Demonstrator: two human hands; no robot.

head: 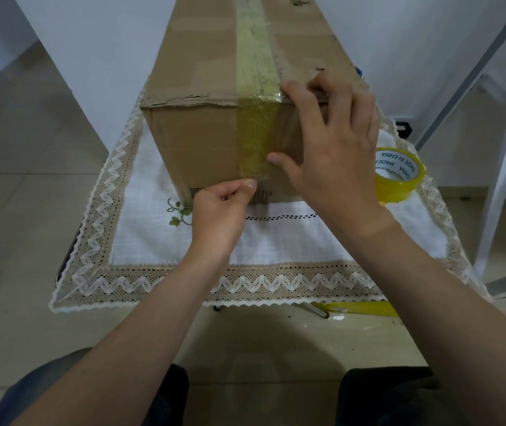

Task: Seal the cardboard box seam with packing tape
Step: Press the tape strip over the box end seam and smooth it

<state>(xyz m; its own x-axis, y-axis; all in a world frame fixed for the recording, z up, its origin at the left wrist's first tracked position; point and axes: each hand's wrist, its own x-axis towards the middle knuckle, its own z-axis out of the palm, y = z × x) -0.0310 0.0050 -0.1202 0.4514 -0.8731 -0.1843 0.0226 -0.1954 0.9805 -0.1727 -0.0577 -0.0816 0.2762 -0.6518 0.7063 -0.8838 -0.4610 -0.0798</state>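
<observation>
A long cardboard box (pixel 196 142) lies on a small table, its near end facing me. A yellowish strip of packing tape (pixel 256 87) runs along the top seam and folds down over the near face. My left hand (pixel 221 213) pinches the tape's lower end between thumb and forefinger, low on the near face. My right hand (pixel 331 139) is spread flat against the box's near right corner, thumb pressing beside the tape, fingers over the top edge. A yellow tape roll (pixel 399 175) stands on the table to the right of the box.
A white tablecloth (pixel 276 241) with a lace zigzag border covers the table. A yellow-handled tool (pixel 359 309) lies on the floor under the table's front right edge. A white metal frame (pixel 503 167) stands at the right. Walls close in behind the box.
</observation>
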